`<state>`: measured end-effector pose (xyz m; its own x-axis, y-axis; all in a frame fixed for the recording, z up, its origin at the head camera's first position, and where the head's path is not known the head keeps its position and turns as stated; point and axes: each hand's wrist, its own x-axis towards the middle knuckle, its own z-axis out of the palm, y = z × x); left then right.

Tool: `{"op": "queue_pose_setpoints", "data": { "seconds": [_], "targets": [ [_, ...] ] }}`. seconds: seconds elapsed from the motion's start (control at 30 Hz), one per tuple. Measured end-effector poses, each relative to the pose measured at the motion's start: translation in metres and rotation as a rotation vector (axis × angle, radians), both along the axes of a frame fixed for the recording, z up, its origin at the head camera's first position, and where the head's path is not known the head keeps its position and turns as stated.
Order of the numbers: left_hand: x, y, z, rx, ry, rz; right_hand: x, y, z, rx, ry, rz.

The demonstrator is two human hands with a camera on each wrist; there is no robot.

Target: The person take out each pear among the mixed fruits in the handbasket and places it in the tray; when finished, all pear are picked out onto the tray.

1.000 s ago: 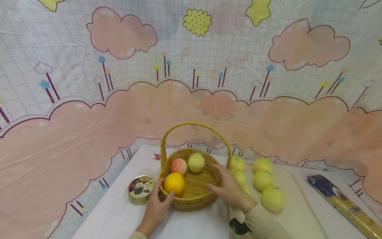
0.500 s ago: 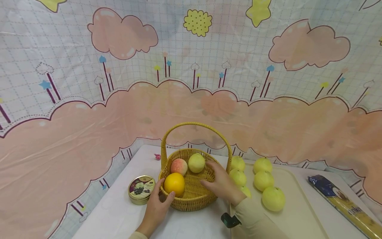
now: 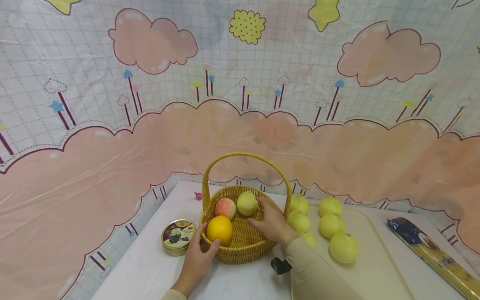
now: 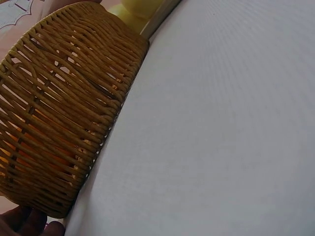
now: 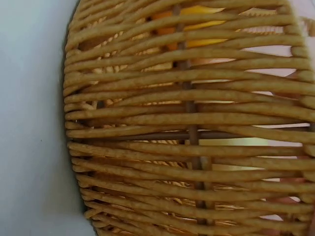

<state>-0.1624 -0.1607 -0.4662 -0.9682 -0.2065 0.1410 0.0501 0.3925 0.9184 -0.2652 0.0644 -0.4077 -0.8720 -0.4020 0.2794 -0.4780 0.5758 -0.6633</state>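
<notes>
A wicker basket [image 3: 243, 252] with a tall arched handle stands on the white table in the head view. Inside lie an orange [image 3: 219, 230], a pink peach [image 3: 225, 208] and a round yellow-green fruit [image 3: 247, 203]. My left hand [image 3: 198, 258] holds the basket's front left side, thumb by the rim and fingers along the outer wall. Over the right rim reaches my right hand [image 3: 273, 223], thumb and fingers spread; its fingertips are at the right edge of the yellow-green fruit, and whether they touch it is unclear. Both wrist views mostly show the woven wall.
Right of the basket, a cream tray [image 3: 371, 258] carries several yellow-green fruits [image 3: 331, 225]. A round tin [image 3: 178, 237] stands to the left, with a small pink wrapped item [image 3: 198, 196] behind it. A long blue-and-gold packet [image 3: 431, 254] lies far right. A printed curtain hangs behind.
My right hand has moved left, further into the basket, up to the yellow-green fruit. The left hand and the basket stay in place.
</notes>
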Motion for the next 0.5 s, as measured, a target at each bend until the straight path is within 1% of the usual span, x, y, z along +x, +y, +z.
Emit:
{"op": "queue_pose_setpoints", "data": {
  "seconds": [0.1, 0.3, 0.5],
  "targets": [
    [0.000, 0.000, 0.001, -0.005, 0.007, 0.001, -0.003, -0.004, 0.000, 0.008, -0.004, -0.004],
    [-0.001, 0.000, -0.001, -0.007, -0.009, 0.007, -0.008, -0.007, -0.002, 0.015, -0.032, -0.016],
    [-0.002, 0.000, -0.002, 0.007, 0.000, 0.001, -0.014, -0.011, -0.001, -0.010, -0.052, -0.028]
  ]
}}
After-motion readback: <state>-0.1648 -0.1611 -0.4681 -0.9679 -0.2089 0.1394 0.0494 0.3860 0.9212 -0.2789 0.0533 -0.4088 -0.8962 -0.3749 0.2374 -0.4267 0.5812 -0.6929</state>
